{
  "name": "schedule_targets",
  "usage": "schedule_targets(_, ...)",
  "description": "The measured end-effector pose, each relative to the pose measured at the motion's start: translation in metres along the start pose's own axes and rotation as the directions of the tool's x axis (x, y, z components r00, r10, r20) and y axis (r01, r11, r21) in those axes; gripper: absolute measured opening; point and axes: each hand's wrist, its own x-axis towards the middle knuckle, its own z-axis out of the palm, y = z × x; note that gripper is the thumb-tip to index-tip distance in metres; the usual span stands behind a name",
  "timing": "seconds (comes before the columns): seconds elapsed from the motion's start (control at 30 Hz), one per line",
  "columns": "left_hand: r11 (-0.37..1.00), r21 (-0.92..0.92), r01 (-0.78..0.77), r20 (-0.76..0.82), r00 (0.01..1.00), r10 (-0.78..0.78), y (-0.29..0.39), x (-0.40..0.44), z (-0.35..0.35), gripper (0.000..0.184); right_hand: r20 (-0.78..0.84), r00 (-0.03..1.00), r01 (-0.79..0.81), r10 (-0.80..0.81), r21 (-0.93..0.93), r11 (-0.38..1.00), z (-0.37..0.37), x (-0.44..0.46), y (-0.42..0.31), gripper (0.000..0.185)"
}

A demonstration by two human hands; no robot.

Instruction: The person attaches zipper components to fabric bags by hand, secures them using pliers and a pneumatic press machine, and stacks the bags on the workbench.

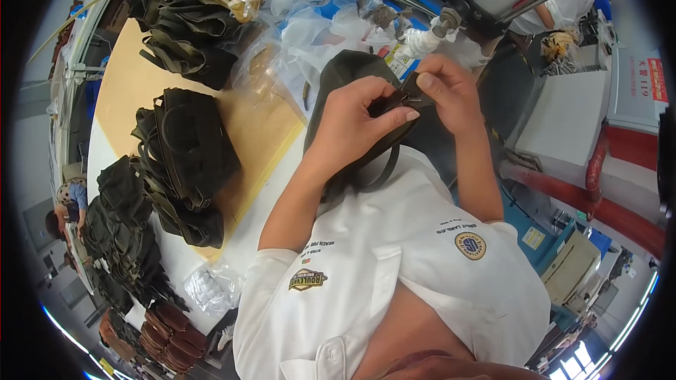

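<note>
A dark olive fabric bag (350, 69) lies against the front of my white shirt, its strap loop hanging near my chest. My left hand (358, 121) is closed on the bag's edge, the thumb pressed down beside a small metal piece (412, 99) that looks like a zipper end. Just right of it, my right hand (445, 91) pinches a small dark flap or tab of the bag between thumb and fingers. The two hands are close together, and the metal piece sits between them. Part of the bag is hidden behind my left hand and forearm.
Stacked dark bags (190, 144) sit on the tan board (257, 162) at left, with more dark bags (123, 225) beyond. Clear plastic bags (303, 35) and a white thread cone (420, 43) are ahead. Red pipes (556, 188) run at right. Another person (72, 200) is far left.
</note>
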Motion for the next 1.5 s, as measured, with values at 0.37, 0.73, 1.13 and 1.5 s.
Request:
schedule_targets(0.37,0.977,-0.166,0.137,-0.019,0.99,-0.142,-0.005,-0.004,0.006,0.034,0.022,0.994,-0.105,0.105,-0.014,0.994,0.007,0.006,-0.007,0.015)
schedule_targets(0.73,0.817,-0.457,0.352,-0.01,0.916,-0.401,0.006,-0.014,-0.006,0.041,0.253,0.935,0.343,-0.246,-0.483,0.806,0.029,0.008,-0.016,0.037)
schedule_targets(1.13,0.793,-0.485,0.369,-0.044,0.895,-0.443,0.005,-0.012,0.001,0.04,0.205,0.97,0.206,-0.131,-0.403,0.892,0.014,0.015,-0.017,0.017)
schedule_targets(1.5,0.822,-0.456,0.341,-0.048,0.913,-0.406,-0.002,-0.005,0.003,0.04,0.391,0.896,0.398,-0.21,-0.501,0.768,0.02,0.016,-0.027,0.053)
